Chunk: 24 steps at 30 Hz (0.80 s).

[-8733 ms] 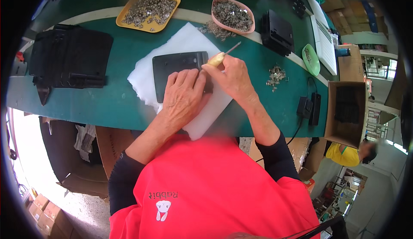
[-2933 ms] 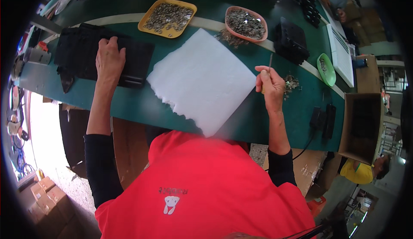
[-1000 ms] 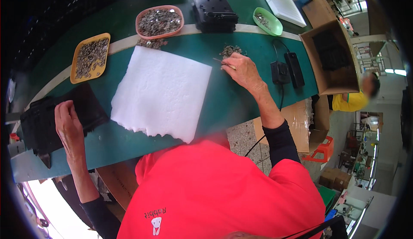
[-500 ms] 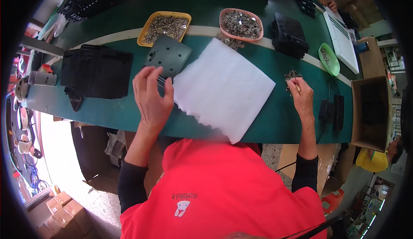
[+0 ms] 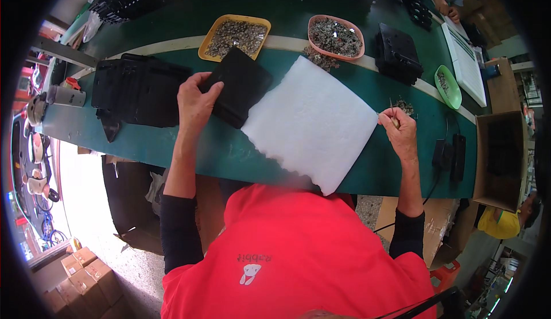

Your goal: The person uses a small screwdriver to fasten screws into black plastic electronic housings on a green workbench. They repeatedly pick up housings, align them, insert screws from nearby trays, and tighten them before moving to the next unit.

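Room over white sheet [image 5: 313, 125], black panel [image 5: 244, 81] left

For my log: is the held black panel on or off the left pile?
Off: the left hand holds the black panel, green table showing between it and the left pile.

Your red top [image 5: 338, 250] carries one short line of dark lettering [image 5: 254, 258], left of the middle of your front: a single word with a capital initial toward the right, upside down in the head view. A small white animal figure [image 5: 250, 274] sits just on its near side. The brown cartons [image 5: 86, 281] stacked at the near left and the grey cylinder [image 5: 68, 96] at the far left show too small for you to read any print
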Each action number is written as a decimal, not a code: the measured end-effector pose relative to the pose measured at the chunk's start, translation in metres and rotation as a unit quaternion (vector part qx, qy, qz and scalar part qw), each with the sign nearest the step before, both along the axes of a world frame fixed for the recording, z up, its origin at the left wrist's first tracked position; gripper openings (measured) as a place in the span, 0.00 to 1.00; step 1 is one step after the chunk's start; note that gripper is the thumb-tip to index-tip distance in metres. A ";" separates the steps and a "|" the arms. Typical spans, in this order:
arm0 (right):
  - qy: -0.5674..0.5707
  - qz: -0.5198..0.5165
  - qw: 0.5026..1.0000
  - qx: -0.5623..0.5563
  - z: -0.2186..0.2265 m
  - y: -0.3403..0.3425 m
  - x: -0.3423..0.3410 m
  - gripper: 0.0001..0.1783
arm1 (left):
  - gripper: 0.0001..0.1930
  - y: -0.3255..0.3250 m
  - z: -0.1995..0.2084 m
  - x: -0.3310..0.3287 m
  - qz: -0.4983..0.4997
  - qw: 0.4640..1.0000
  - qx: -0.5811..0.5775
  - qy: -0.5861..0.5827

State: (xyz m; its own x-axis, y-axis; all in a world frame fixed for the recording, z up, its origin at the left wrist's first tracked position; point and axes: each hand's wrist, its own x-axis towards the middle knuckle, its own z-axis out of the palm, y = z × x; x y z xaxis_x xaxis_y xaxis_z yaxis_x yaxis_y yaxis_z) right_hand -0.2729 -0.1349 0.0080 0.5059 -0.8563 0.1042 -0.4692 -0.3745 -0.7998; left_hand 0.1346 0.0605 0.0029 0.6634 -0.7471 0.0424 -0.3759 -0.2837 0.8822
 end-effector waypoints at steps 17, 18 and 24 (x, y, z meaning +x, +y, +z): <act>-0.140 -0.023 0.967 0.213 0.014 0.006 0.030 0.05 | 0.19 0.011 -0.015 -0.154 -0.210 0.893 -0.037 -0.395; -0.131 -0.011 0.968 0.212 0.014 0.008 0.036 0.05 | 0.20 0.012 -0.018 -0.154 -0.204 0.902 -0.044 -0.378; -0.161 0.051 0.930 0.327 0.014 0.015 0.068 0.07 | 0.20 0.012 -0.031 -0.091 -0.323 0.872 -0.123 -0.347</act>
